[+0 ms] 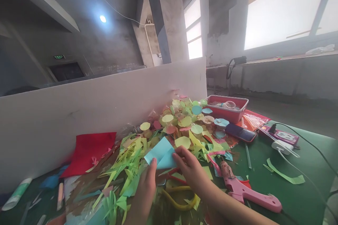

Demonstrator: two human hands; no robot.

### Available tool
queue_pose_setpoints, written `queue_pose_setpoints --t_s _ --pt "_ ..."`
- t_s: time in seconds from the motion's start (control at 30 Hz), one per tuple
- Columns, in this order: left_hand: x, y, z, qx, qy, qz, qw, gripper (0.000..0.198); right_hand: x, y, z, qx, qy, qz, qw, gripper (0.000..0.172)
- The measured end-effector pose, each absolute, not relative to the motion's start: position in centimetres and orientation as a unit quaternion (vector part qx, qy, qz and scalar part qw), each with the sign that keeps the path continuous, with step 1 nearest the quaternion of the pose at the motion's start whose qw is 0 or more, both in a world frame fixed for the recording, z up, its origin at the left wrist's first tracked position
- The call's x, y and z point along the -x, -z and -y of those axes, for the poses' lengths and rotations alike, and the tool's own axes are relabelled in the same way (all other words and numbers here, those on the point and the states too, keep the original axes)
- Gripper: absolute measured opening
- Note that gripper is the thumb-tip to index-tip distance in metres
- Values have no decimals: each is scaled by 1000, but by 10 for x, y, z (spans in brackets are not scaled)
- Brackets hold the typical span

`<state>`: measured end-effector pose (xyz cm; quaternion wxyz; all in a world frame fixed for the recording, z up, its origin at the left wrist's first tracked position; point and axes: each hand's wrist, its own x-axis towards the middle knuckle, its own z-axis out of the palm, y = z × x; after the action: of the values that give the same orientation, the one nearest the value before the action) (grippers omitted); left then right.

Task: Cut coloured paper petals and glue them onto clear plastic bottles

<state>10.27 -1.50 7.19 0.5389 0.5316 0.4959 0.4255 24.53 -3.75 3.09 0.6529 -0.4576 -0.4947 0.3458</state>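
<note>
A folded light blue paper is pinched from both sides over a heap of coloured paper scraps. My left hand grips its lower left edge with the thumb on top. My right hand holds its right edge between fingertips. Just under my hands lie scissors with a yellow handle. Behind the paper lies a pile of round paper discs in yellow, green, blue and pink.
A pink glue gun lies to the right on the green table. Further back are a phone, a pink tray, a white charger with cable. A red sheet and a tube lie left, below a white board.
</note>
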Motion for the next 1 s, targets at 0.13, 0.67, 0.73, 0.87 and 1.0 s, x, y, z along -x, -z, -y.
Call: queue_pose_setpoints --t_s 0.13,0.67,0.73,0.87,1.0 --pt "-98 -73 14 -526 -386 -544 527 39 -244 -29 37 442 -358 478 669 28" --pt "-106 -77 18 -631 -364 -478 492 51 -246 -41 45 418 -390 456 682 31" --pt "-105 -78 19 -632 -370 -485 478 48 -246 -41 45 411 -393 458 683 31" --pt "-105 -78 17 -631 -375 -501 458 47 -245 -41 46 399 -407 459 682 31" --pt "-105 -77 15 -638 -385 -502 440 47 -245 -41 46 417 -397 463 674 30"
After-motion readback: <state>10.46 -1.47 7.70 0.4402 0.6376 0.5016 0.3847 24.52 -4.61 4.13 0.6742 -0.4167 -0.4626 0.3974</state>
